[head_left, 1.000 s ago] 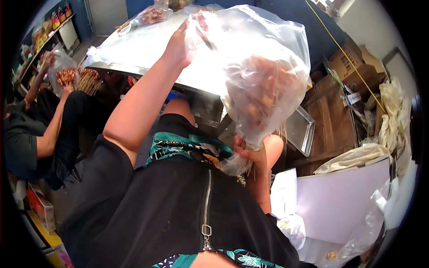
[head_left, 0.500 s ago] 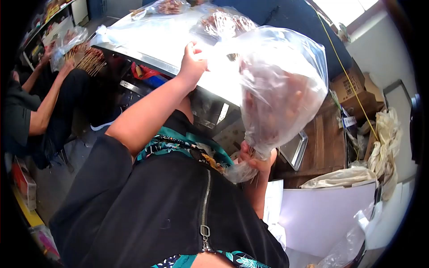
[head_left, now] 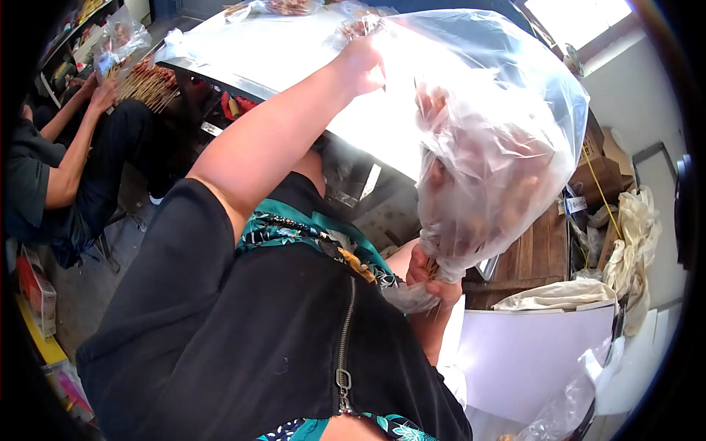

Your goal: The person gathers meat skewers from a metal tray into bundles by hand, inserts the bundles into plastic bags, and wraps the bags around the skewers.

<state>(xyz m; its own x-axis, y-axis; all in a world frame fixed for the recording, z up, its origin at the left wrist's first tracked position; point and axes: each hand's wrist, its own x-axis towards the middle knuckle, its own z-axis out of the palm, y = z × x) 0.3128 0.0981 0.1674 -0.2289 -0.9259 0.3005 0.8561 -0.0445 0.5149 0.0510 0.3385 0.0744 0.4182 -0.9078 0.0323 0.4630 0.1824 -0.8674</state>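
A large clear plastic bag (head_left: 500, 162) with skewered reddish-brown food inside leans over the table's right front edge. My right hand (head_left: 434, 283) is wrapped round its gathered lower end, where thin sticks and loose plastic show between the fingers. At the bag's upper left edge, my left hand (head_left: 362, 67) is closed on the plastic; glare washes out part of its fingertips.
Other bagged skewers (head_left: 290, 7) lie at the back of the bright table (head_left: 294, 66). On the left, a seated person (head_left: 66, 165) handles a plastic bag beside many skewers (head_left: 149, 84). Right are a wooden surface (head_left: 526, 257), a cardboard box (head_left: 607, 158) and a pale panel (head_left: 537, 353).
My left hand has come off the plastic, then moved right and up to the bag's edge. The bag and my right hand have shifted right, and the bag's top has spread wider.
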